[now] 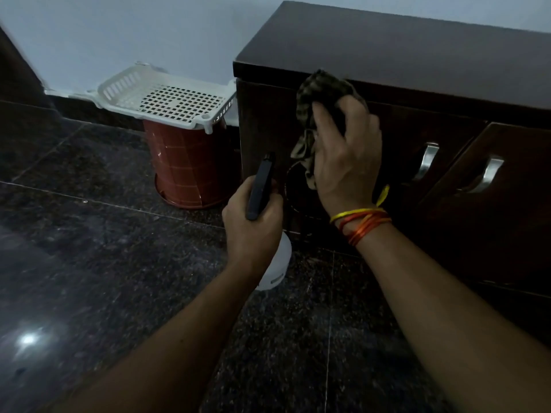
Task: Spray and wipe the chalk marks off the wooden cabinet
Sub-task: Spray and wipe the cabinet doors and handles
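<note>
Your right hand (346,162) bunched the cloth (320,108) against the cabinet (387,55) upper centre; your left hand (253,222) gripped the spray bottle (261,186) below it.

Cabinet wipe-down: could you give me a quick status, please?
Left hand grips spray bottle. Right hand presses cloth on cabinet. Chalk marks remain.

right hand (346,162) bunches a rag (320,96) on the cabinet (387,55) front, left hand (253,222) at 8 o'clock grips the spray bottle (275,263)

Head view, angled down, near cabinet (402,55)
</note>
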A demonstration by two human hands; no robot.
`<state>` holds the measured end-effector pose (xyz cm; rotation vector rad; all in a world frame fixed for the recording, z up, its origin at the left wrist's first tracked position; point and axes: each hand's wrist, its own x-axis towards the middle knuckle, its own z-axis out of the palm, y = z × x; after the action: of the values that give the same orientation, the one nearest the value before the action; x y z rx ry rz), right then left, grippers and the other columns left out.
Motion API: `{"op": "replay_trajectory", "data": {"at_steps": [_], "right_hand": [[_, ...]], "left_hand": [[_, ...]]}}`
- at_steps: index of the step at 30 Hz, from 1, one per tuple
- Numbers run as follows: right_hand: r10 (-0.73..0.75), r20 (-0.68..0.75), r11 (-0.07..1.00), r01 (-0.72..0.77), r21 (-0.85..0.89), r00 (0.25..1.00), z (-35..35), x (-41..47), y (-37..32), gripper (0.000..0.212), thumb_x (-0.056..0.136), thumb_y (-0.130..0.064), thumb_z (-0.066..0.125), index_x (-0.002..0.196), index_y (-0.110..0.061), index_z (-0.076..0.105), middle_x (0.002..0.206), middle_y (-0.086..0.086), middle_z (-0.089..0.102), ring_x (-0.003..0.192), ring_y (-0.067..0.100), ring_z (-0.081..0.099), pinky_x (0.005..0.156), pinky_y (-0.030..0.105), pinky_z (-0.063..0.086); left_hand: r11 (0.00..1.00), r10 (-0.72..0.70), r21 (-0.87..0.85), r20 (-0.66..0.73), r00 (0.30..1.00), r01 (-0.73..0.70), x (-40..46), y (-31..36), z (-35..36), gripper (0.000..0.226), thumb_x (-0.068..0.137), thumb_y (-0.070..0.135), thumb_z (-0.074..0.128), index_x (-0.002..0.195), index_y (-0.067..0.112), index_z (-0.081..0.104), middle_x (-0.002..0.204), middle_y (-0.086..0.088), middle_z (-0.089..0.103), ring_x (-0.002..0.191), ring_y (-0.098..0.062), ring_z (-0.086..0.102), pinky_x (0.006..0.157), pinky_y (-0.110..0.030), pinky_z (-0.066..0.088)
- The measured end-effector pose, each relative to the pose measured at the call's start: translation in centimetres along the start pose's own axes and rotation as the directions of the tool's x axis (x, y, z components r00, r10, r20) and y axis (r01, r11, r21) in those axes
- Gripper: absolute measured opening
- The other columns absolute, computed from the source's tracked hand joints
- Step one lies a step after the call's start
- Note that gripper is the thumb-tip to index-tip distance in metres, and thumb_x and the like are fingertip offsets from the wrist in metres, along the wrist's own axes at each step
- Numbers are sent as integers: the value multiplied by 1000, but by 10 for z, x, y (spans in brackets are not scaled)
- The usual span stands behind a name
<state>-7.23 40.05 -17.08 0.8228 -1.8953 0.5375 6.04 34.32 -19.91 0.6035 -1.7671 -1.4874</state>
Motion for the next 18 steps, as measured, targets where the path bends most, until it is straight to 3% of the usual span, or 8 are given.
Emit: {"op": "replay_trajectory", "data": {"at_steps": [3,8,13,18], "right_hand": [[-52,53,998,54,-25,997,8,-24,5,34,88,-6,58,120,-17,61,124,6,37,89,31,54,70,35,44],[-123,226,992,119,27,966,13,-59,7,34,87,-10,60,120,-13,60,125,9,35,97,32,48,74,41,49],[-100,113,995,100,8,989,8,-22,0,34,88,-8,53,121,-15,60,123,6,34,92,28,44,70,36,45],[-106,47,994,107,-12,993,10,10,-20,34,91,-9,51,122,-19,58,123,4,33,92,25,44,69,35,41]], "left_hand": [[1000,-14,6,-1,1000,14,1,-1,-1,28,91,3,52,70,22,50,58,-3,38,53,-18,34,46,-18,29],[1000,-15,14,-19,1000,15,1,-2,-5,32,91,2,52,68,24,49,57,1,38,51,-12,32,46,-16,29],[1000,-3,24,-52,999,5,8,-4,-12,26,88,6,52,66,20,47,54,8,36,51,-9,31,47,-16,27],[1000,-2,22,-69,998,3,9,-4,-18,31,91,6,54,68,27,50,54,8,40,50,-9,34,47,-16,29]]}}
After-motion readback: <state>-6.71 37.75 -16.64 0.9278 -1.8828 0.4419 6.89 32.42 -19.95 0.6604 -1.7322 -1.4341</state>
